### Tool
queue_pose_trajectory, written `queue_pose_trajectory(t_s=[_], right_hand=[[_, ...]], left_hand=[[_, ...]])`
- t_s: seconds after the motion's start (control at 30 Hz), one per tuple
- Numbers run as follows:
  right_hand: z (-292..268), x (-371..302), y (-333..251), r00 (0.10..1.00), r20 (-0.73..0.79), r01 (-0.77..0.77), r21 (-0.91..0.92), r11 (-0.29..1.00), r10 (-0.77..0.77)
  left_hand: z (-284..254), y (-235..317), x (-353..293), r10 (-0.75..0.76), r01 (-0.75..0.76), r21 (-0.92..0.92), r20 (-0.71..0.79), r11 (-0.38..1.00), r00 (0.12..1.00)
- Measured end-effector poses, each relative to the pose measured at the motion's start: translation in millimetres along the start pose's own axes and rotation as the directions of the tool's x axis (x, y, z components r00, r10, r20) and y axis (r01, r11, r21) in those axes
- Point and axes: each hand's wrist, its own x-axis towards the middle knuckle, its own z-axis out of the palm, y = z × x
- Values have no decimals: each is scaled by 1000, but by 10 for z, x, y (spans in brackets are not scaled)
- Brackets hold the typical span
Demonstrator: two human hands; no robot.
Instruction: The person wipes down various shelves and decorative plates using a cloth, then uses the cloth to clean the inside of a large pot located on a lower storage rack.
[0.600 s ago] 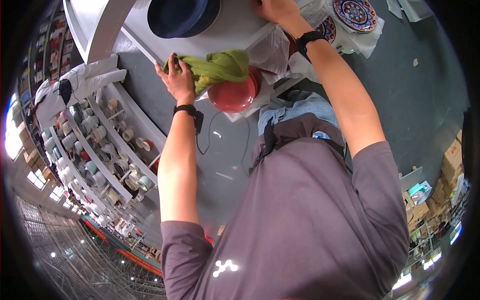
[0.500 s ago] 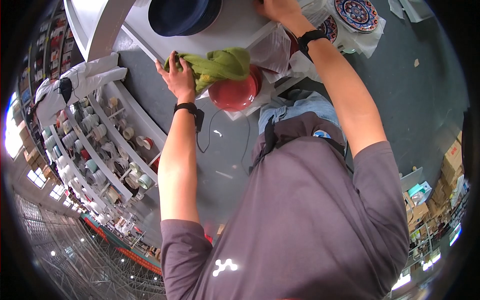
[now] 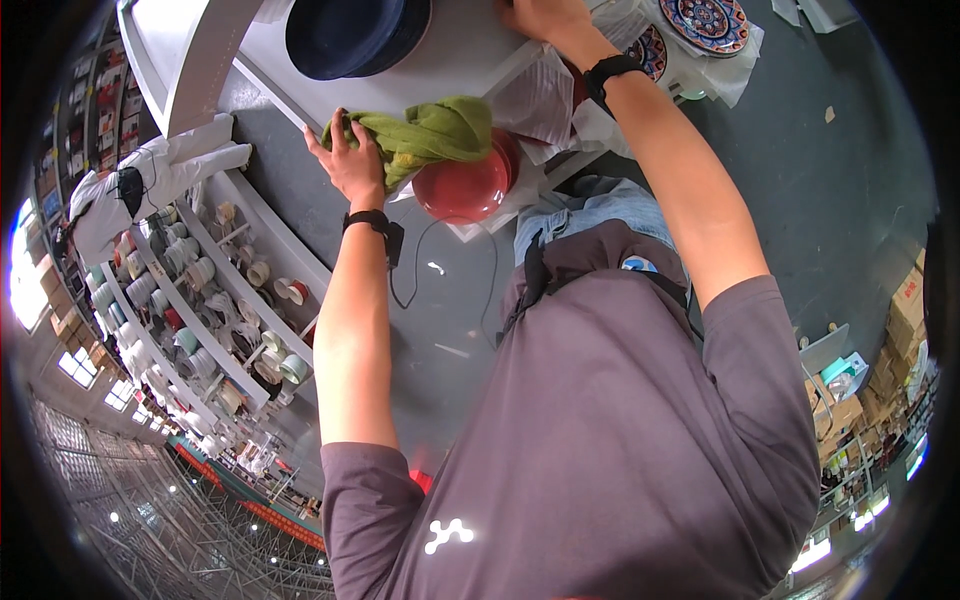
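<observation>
Seemingly unfinished: left hand [image 3: 354,170] resting spread fingers on green cloth [image 3: 435,128] at eleven o'clock; right hand [image 3: 550,19] lying near twelve, can't tell finger state. Navy dishes [image 3: 345,38] already sitting stacked; remainder unclear.

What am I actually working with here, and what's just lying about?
Apparently in use:
Green cloth, with the left hand on it
Whatever the right hand touches at the top edge, unclear

Apparently lying about:
Dark blue dishes
Red dishes
Patterned plates
</observation>
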Motion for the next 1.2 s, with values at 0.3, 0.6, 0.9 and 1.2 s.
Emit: queue_pose_trajectory(t_s=[0.3,0.6,0.9,1.2], right_hand=[[39,3,28,1000,-6,10,-9,1000,-10],[35,5,44,999,-14,45,4,999,-45],[-15,5,0,1000,-1,10,28,1000,-10],[-16,11,-4,1000,15,-8,23,1000,8]], left_hand=[[27,-39,7,17,-17,-5,-17,1000,1000],[15,-18,7,28,-28,5,-21,1000,999],[15,-13,10,17,-17,12,-10,1000,1000],[8,-11,8,-2,2,11,6,1000,1000]])
